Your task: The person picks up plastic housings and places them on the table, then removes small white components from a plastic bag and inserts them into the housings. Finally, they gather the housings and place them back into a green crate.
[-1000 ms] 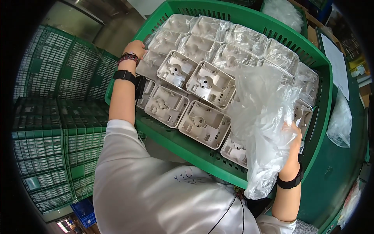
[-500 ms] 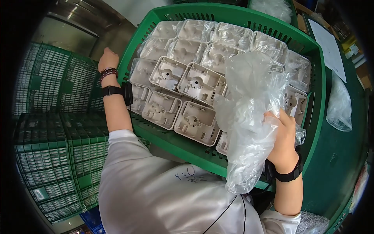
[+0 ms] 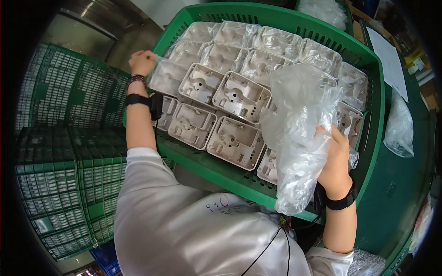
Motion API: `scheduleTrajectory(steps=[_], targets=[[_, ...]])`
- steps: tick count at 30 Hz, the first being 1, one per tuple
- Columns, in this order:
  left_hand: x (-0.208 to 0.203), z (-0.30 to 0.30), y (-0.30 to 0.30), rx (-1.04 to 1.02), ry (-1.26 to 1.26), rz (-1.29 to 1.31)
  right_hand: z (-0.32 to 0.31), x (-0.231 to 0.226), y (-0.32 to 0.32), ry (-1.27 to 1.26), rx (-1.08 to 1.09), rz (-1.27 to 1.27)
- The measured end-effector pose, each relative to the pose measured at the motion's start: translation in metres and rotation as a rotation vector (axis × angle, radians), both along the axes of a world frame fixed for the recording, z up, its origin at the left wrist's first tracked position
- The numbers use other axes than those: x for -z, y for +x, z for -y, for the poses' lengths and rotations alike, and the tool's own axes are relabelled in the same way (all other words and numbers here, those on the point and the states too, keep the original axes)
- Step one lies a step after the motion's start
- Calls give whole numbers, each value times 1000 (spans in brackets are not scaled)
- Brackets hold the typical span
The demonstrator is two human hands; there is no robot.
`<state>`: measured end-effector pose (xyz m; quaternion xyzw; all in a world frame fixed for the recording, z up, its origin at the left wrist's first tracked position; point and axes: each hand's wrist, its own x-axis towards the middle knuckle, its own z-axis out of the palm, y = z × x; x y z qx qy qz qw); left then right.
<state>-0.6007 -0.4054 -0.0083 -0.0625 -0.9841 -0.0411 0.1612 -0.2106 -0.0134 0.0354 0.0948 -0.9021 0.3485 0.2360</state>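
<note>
A green plastic crate (image 3: 198, 171) holds rows of off-white plastic housings, box-shaped with ribs and round holes inside. My right hand (image 3: 335, 158), closed, grips a bunch of clear plastic bags (image 3: 299, 133) that hangs over the crate's right half and covers some housings. At the crate's left rim, my left hand (image 3: 142, 63) has its fingers curled together at the edge of a clear bag around one housing (image 3: 168, 77); its fingertips are partly hidden. Beside that one, two bare housings (image 3: 201, 85) (image 3: 241, 97) rest on top. The far rows are wrapped in clear film.
Stacked green mesh crates (image 3: 55, 184) stand to my left. Right of the crate is a green tabletop (image 3: 382, 198) with a clear bag (image 3: 399, 126) and a white paper sheet (image 3: 384, 55). More clear bags (image 3: 323, 13) lie beyond the crate's far rim.
My left hand has moved right and slightly up, from outside the crate to the bagged housing at its rim. The right hand still holds the bags, now shifted slightly right and up.
</note>
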Motion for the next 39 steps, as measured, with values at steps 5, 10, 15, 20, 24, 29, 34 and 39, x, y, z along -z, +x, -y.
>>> scheduleTrajectory(steps=[5,10,15,20,24,29,34,39], targets=[[-11,10,-4,-251,340,-154,0,-4,0,-22,39,128],[-61,-10,47,-408,625,-784,-4,5,-3,40,110,76],[-107,-63,99,352,972,-1123,-13,-14,-9,-9,312,323],[-138,-226,263,1280,1111,-360,-18,-56,34,-364,256,-109],[-135,-281,335,1920,896,392,1,-52,81,-367,41,-46],[-126,-328,389,1880,884,707,-34,-31,163,-484,269,17],[-111,-351,429,1368,1371,1965,-41,-48,234,-218,816,86],[-106,-364,465,1189,1524,2327,-53,-36,266,418,651,-109]])
